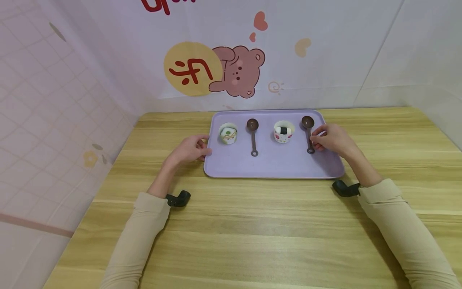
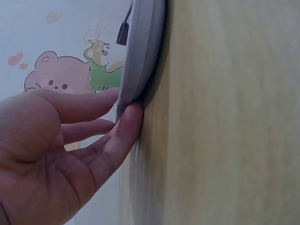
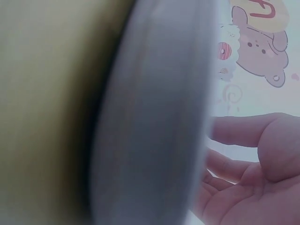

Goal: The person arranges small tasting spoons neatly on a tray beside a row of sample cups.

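Note:
A lavender tray (image 1: pixel 231 166) lies on the wooden table. My left hand (image 1: pixel 190 149) pinches its left edge, with digits on both sides of the rim (image 2: pixel 140 51) in the left wrist view. On the tray, left to right, are a small white cup (image 1: pixel 229 138) with a green pattern, a brown measuring spoon (image 1: pixel 253 136), a second small cup (image 1: pixel 283 136) holding a white and black piece, and another brown measuring spoon (image 1: pixel 308 121). My right hand (image 1: pixel 332 138) reaches over the tray's right side and pinches that right spoon's handle. The tray hides these fingertips in the right wrist view.
A white wall covering (image 1: pixel 325 72) with a printed bear (image 1: pixel 240 72) stands right behind the tray. Pale patterned covering (image 1: pixel 65 104) closes off the left side. Wooden tabletop (image 1: pixel 260 228) stretches between the forearms. Black camera mounts (image 1: pixel 178 199) sit at both wrists.

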### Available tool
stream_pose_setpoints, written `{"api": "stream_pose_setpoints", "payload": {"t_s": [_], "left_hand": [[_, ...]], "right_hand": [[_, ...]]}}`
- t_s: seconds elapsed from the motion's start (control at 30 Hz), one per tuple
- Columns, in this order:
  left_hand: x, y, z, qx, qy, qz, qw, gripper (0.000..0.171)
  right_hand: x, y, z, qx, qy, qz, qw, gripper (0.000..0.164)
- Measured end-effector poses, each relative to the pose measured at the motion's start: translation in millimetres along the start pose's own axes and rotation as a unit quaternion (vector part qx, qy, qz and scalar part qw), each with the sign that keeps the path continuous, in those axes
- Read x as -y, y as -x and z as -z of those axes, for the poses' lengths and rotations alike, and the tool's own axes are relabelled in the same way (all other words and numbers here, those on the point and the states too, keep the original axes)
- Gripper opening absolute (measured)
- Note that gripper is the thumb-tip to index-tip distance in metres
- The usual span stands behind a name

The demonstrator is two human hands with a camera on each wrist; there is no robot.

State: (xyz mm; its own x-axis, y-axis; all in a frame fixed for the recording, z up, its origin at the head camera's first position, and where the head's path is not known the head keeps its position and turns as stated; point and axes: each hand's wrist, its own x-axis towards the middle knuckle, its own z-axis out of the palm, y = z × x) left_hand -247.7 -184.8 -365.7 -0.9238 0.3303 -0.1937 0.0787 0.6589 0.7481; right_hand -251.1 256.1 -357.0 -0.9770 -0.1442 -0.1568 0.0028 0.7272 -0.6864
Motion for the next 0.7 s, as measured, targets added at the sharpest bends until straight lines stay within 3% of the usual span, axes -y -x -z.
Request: {"api": "stream_pose_setpoints", "payload": {"t_s": [0.3, 0.7], "left_hand": [[0.5, 1.2, 0.5, -0.015, 0.006, 0.002, 0.9999, 0.054], [-9.5, 2.3, -2.1, -0.088, -0.04, -0.024, 0.995, 0.045]], "right_hand": [[5.1, 4.9, 0.8, -0.011, 0.032, -0.004, 0.999, 0.035], [9.3, 11.6, 1.8, -0.034, 0.061, 0.023, 0.997, 0.031]]}}
